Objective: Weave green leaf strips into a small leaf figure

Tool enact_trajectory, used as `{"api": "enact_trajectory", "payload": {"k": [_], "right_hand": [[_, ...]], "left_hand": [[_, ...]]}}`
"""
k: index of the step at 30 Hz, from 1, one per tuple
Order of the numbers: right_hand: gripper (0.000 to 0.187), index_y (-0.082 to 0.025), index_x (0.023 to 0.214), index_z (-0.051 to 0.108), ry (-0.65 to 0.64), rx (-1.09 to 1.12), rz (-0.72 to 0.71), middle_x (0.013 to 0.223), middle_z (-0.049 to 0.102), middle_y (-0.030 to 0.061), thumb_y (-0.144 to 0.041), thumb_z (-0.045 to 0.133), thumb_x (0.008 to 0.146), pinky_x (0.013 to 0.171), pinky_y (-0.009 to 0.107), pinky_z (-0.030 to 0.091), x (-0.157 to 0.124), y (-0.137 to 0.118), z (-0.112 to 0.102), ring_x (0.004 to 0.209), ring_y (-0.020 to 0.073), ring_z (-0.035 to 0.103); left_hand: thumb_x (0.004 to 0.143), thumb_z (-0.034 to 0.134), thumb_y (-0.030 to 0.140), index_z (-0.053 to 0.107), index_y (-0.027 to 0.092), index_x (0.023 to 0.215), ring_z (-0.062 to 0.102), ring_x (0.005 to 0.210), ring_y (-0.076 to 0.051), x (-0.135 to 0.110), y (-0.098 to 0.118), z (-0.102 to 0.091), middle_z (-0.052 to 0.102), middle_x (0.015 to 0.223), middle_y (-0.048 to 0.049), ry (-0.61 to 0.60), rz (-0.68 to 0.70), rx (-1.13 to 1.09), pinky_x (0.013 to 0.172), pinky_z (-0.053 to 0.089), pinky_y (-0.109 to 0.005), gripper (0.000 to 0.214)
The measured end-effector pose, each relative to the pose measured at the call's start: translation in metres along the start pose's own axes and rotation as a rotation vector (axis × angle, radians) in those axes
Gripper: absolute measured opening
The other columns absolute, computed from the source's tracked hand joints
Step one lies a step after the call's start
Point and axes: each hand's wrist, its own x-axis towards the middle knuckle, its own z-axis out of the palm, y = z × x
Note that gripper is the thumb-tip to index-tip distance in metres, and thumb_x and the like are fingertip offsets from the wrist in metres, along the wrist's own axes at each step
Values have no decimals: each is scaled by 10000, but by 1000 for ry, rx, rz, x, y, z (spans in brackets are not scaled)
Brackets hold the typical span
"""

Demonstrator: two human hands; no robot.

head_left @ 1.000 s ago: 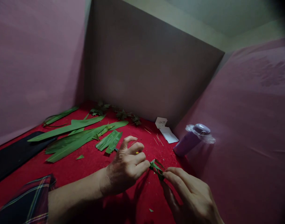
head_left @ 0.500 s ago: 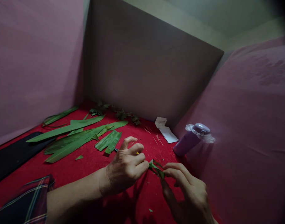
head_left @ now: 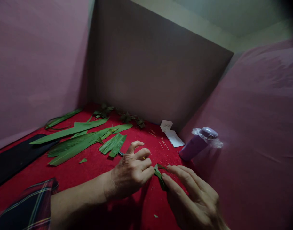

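Observation:
A small folded green leaf piece is held between both hands just above the red cloth. My left hand pinches its left end with curled fingers, the index finger raised. My right hand pinches the right end between thumb and forefinger, other fingers stretched out. A thin stick with a yellow tip lies across the back of my left hand.
Long green leaves and cut leaf strips lie at the left. Small leaf figures sit by the grey back board. White paper, thin sticks, a purple bottle and a black slab are nearby.
My right hand shifted its hold on the leaf piece, fingers stretching forward over it. The left hand barely moved.

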Motion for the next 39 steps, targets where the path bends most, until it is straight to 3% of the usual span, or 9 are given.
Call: {"api": "enact_trajectory", "payload": {"k": [3,6,9,10,12,17,28,35,39], "right_hand": [[352,-174,1108,618,-18,-93,-102,1045,652,160,-58,504,797,676,376,561,7,0,-5,944,269,631],[277,-236,1020,656,-16,-159,-244,971,694,85,-81,547,818,637,298,556,13,-2,-6,865,214,665],[134,-145,858,683,42,-128,-156,853,706,72,-70,592,795,595,257,553,12,-3,-3,732,169,670],[133,-138,860,681,18,-100,-165,879,704,89,-74,580,802,617,286,561,10,-3,-2,777,196,669],[185,-132,902,670,-26,-37,-151,937,692,113,-47,525,825,658,317,571,5,-1,0,851,223,658],[263,-138,1070,615,-43,150,5,975,674,117,-68,460,869,710,270,585,-2,4,0,881,191,658],[347,-176,1143,584,-96,92,-26,1048,672,112,-99,361,889,714,263,592,-4,9,-1,961,214,652],[253,-95,1109,562,-97,77,-59,934,678,126,-104,433,892,630,239,555,2,10,-1,842,182,661],[196,-108,1040,582,-109,186,46,881,664,104,-101,486,869,614,239,541,7,6,1,757,156,644]], "left_hand": [[812,489,92,545,162,654,487,802,-159,0,0,-1,536,595,9,-2,9,-1,963,287,-447,181],[818,485,102,547,163,659,491,807,-158,0,0,0,535,595,9,-9,9,-4,967,287,-448,181],[818,492,107,554,166,674,490,812,-160,-1,-1,2,530,592,12,-8,15,1,970,284,-454,168],[817,496,107,556,165,680,490,820,-163,-1,-1,3,529,592,13,-3,19,3,970,284,-457,160],[811,504,103,555,163,680,489,825,-165,-2,-1,3,526,593,15,7,27,9,970,285,-459,153],[804,523,106,559,164,693,490,819,-161,-2,-1,3,537,601,16,-7,31,14,970,284,-457,130],[808,517,104,529,167,653,491,786,-152,-1,-1,4,523,569,21,-14,32,23,969,286,-457,167],[794,532,98,541,162,678,486,814,-159,-2,-1,5,525,590,21,-8,47,21,971,288,-463,133],[797,523,96,531,159,663,478,796,-154,-2,-2,4,509,585,23,-16,51,21,971,286,-466,149]]}}
